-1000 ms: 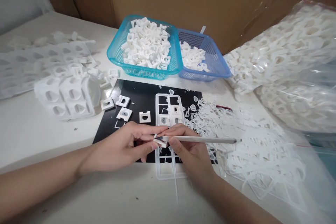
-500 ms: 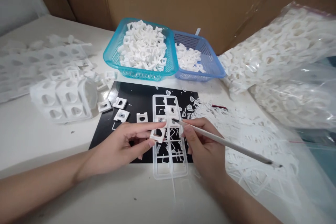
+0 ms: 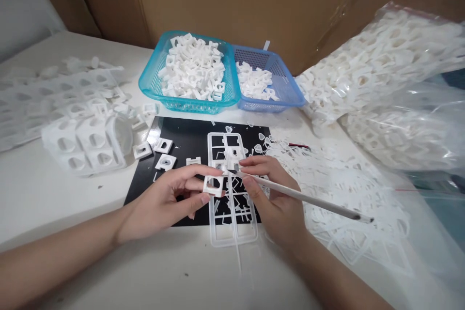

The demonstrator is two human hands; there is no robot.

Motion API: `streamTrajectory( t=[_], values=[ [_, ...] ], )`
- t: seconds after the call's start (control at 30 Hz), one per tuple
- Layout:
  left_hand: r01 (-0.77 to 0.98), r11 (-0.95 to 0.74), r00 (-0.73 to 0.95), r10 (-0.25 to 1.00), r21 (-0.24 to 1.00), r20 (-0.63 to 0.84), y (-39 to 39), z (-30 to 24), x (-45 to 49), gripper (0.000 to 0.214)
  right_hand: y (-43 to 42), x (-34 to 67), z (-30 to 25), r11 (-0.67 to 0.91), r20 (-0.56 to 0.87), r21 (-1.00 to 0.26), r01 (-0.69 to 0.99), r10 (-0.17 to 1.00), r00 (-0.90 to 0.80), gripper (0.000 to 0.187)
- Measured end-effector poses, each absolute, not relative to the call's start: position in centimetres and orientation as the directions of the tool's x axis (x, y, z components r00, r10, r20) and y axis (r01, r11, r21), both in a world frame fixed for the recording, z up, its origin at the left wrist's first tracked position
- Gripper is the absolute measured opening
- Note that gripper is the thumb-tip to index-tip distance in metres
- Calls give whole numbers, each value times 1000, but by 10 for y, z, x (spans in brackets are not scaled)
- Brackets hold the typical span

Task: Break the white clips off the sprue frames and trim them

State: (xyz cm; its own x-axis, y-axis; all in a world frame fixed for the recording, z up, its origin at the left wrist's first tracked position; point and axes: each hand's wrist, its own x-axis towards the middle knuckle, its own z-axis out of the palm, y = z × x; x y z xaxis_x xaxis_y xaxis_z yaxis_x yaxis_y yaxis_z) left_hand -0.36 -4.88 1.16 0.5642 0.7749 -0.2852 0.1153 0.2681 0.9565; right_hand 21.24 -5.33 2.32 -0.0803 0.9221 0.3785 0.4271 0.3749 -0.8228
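My left hand [image 3: 170, 193] is closed, pinching a small white plastic square piece [image 3: 213, 193] with an irregular hole, above a white frame [image 3: 233, 232]. Its index finger stretches along the piece's top edge. In the closed fingers of my right hand [image 3: 279, 198] lies a slim white pen-like tool [image 3: 312, 199]. The tool's dark pointed tip is at the upper right of the piece, close to my left index fingertip; I cannot tell if they touch. The divided frame rests on a black mat [image 3: 181, 128], with thin white scraps inside its openings.
Several loose square pieces [image 3: 165, 161] lie left on the mat. Behind stand a teal basket [image 3: 145, 82] and a blue basket [image 3: 290, 94] with white parts. A moulded white sheet [image 3: 83, 138] is at left. Scraps [image 3: 348, 193] and filled plastic bags [image 3: 381, 68] occupy the right.
The tool's tip has moved from over the frame's right column to the held piece's upper edge, nearer my left index finger. The view has shifted slightly.
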Motion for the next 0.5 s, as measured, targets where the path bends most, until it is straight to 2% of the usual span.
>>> streamTrajectory(
  t=[0.13, 0.23, 0.37, 0.43, 0.5],
  values=[
    [116, 257, 566, 776, 959, -277, -48, 12, -3, 34, -57, 213, 24, 284, 291, -866, 410, 956, -48, 7],
    [131, 273, 559, 774, 953, -299, -48, 16, -2, 35, -59, 214, 26, 243, 272, -838, 489, 962, -12, 8],
    [138, 292, 561, 765, 946, -317, -48, 19, -1, 37, -53, 219, 24, 383, 412, -667, 639, 904, -111, 10],
    [132, 275, 555, 775, 952, -301, -49, 17, -1, 39, -48, 221, 21, 475, 469, -585, 657, 859, -204, 13],
    [133, 244, 553, 786, 961, -276, -50, 14, -3, 40, -45, 223, 17, 519, 496, -557, 649, 834, -241, 15]
  ],
)
